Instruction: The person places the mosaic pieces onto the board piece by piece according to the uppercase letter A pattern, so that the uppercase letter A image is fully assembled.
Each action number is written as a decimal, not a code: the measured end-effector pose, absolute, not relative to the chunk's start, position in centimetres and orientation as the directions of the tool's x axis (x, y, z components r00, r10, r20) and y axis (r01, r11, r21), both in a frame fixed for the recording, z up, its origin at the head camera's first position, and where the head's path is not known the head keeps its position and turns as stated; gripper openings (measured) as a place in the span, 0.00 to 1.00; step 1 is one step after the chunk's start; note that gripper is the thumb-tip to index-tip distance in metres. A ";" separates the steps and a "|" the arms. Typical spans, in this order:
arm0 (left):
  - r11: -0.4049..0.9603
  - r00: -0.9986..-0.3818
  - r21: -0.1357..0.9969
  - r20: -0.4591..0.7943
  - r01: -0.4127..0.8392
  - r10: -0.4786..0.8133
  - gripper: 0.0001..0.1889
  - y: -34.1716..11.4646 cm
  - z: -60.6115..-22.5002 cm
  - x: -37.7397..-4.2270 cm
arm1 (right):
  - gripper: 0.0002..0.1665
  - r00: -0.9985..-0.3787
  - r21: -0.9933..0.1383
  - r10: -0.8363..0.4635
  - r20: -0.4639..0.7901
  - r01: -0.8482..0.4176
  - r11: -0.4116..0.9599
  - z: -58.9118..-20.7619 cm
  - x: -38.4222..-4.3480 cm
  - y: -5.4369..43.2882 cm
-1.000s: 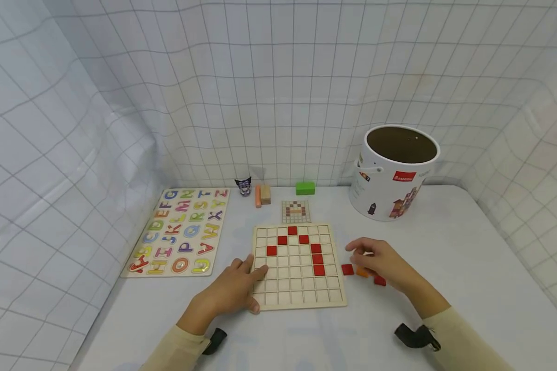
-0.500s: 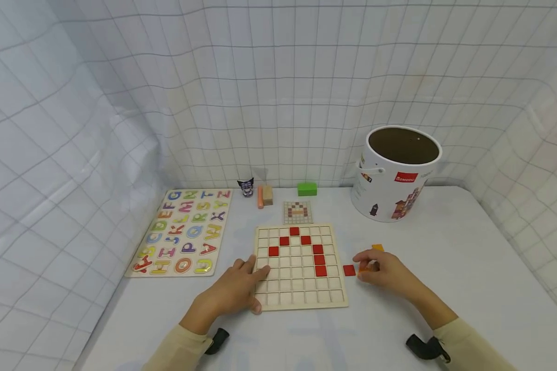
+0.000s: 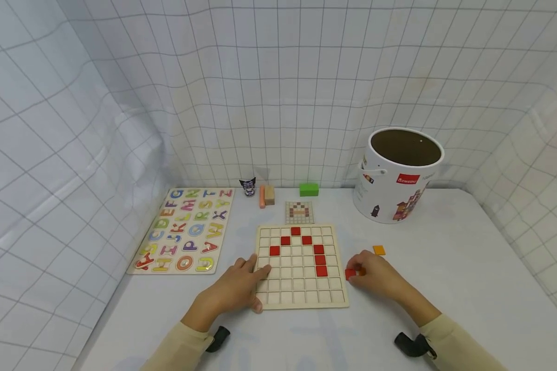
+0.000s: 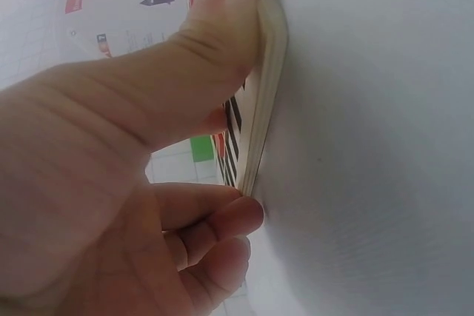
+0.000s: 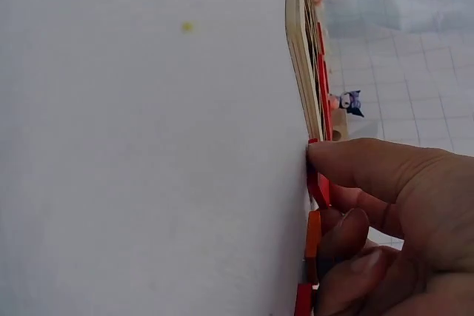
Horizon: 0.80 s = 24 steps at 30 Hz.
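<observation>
In the head view, a square wooden grid board [image 3: 301, 288] lies flat, with several red tiles [image 3: 321, 260] in its cells. My left hand [image 3: 232, 287] rests at the board's left edge; one finger lies over the grid and the thumb touches the lower left corner. My right hand [image 3: 376, 274], beside the right edge, pinches a red tile [image 3: 350, 273] between thumb and finger. An orange tile [image 5: 313, 234] is under its curled fingers in the right wrist view, with another red tile [image 5: 304, 300] below. A second orange tile [image 3: 379, 250] lies behind the hand.
Behind the board lies a small pattern card [image 3: 299, 212]. Farther back stand a green block [image 3: 309, 189], a wooden block [image 3: 269, 195], an orange stick [image 3: 262, 197] and a small figure [image 3: 248, 187]. An alphabet puzzle [image 3: 213, 232] lies left; a white bucket [image 3: 390, 190] stands back right.
My right hand has lowered to the tiles beside the board, then shifted left onto the red tile nearest it. An orange tile behind the hand has come into view. The left hand stays put.
</observation>
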<state>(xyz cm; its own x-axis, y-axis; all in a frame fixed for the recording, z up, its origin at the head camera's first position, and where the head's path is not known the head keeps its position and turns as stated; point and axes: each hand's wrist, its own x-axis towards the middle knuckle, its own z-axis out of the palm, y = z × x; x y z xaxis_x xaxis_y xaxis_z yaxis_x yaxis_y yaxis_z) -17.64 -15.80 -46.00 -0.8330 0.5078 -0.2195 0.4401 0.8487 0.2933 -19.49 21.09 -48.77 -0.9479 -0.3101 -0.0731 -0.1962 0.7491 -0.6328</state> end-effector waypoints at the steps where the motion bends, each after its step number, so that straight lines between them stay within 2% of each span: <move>1: 0.849 -0.834 0.290 -0.218 0.441 0.507 0.49 -15.8 -46.0 -17.6 | 0.08 -0.948 -0.630 -0.311 -0.064 -0.203 0.749 -48.7 -19.5 21.0; 8: 0.854 -0.838 0.297 -0.226 0.427 0.497 0.49 -15.8 -46.2 -17.5 | 0.09 -0.940 -0.665 -0.332 -0.080 -0.198 0.720 -48.8 -19.4 21.1; 14: 0.859 -0.842 0.283 -0.222 0.426 0.491 0.50 -15.8 -46.2 -17.5 | 0.14 -0.914 -0.760 -0.387 -0.123 -0.165 0.629 -48.8 -19.5 21.8; 24: 0.866 -0.849 0.242 -0.209 0.437 0.486 0.49 -15.8 -46.0 -17.2 | 0.21 -0.907 -0.886 -0.370 -0.200 0.006 0.464 -47.8 -19.5 22.5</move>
<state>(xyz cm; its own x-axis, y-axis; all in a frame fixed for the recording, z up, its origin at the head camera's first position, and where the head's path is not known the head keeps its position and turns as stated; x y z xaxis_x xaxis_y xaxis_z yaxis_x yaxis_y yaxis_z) -17.17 -15.77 -46.02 -0.8486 0.4860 -0.2090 0.4366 0.8665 0.2420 -19.48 22.45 -47.76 -0.9071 -0.3702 -0.2002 0.0061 0.4640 -0.8858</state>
